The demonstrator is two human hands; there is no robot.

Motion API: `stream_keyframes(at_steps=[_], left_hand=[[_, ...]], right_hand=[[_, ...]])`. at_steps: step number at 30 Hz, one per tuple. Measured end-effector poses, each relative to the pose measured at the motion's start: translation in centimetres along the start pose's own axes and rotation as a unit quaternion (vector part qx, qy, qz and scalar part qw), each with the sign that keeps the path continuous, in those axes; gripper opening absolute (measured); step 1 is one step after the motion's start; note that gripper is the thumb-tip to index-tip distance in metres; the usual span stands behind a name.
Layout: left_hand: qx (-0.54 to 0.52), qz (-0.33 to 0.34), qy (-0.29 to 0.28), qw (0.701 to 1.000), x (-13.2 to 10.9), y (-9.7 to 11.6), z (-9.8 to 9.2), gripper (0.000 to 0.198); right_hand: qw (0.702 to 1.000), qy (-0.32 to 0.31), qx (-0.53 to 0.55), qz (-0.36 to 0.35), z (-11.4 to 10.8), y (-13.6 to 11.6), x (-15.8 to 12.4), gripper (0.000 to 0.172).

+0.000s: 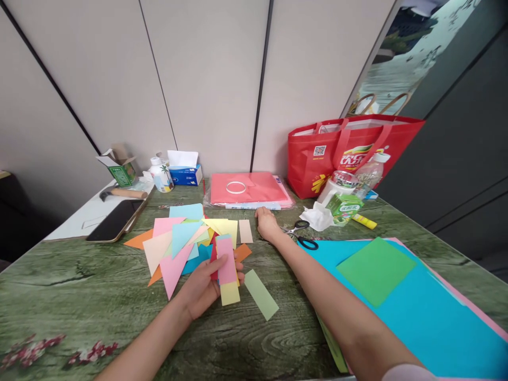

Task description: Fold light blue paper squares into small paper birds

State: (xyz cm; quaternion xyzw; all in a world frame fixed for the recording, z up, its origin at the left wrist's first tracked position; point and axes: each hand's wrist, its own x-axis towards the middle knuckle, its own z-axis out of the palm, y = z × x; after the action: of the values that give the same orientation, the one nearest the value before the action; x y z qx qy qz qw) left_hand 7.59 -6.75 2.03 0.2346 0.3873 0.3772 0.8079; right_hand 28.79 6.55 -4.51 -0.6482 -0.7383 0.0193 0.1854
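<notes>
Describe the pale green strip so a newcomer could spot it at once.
The big blue sheet covers the right of the table. Across the right forearm from it, just right of the left hand, the pale green strip lies slanted. Unlike the held pink strip, it lies loose.

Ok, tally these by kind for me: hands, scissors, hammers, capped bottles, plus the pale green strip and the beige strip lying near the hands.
Hands: 2 (left hand, right hand)
Pale green strip: 1
Beige strip: 1
Scissors: 1
Hammer: 1
Capped bottles: 2 (white bottle, clear bottle)
Total: 8, leaving out the held strips, which overlap too much to count.
</notes>
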Motion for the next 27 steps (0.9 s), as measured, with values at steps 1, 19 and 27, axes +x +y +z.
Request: stream_keyframes(at_steps=[1,19,27], left_hand=[[0.000,-0.001,0.003,1.000,0.0,0.0,0.0,0.015],[0.003,0.010,-0.005,1.000,0.0,-0.2,-0.3,0.014],[-0.003,0.014,-0.001,1.000,-0.1,0.1,-0.1,0.013]], right_hand=[[1.000,-0.003,0.001,0.001,0.0,0.0,0.1,0.033],[0.994,0.094,0.047,0.037,0.5,1.1,-0.2,0.040],[0.990,0.114,0.072,0.050,0.8,1.7,-0.1,0.029]])
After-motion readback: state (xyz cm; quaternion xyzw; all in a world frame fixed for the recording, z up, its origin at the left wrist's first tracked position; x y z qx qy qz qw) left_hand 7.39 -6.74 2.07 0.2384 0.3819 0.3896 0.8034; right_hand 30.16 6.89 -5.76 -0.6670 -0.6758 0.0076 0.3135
